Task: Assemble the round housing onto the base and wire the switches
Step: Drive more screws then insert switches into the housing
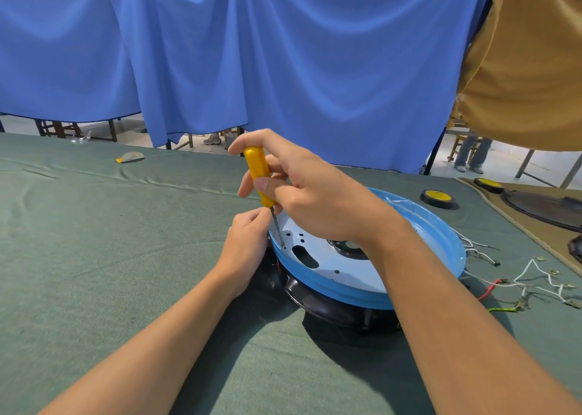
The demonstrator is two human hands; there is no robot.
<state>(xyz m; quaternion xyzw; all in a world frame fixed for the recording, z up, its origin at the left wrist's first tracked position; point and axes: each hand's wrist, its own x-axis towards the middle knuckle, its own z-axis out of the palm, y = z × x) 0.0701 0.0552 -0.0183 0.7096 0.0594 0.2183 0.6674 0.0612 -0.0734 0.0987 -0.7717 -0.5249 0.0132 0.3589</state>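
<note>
Round housing [333, 290] on base [333, 312], screwdriver [256, 166] tip inside, right grip [315, 200] round handle

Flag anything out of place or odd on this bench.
Loose white, red and green wires sprawl on the green cloth right of the round blue housing, terminal ends lying free. Crinkled clear film clings to its far rim.
</note>
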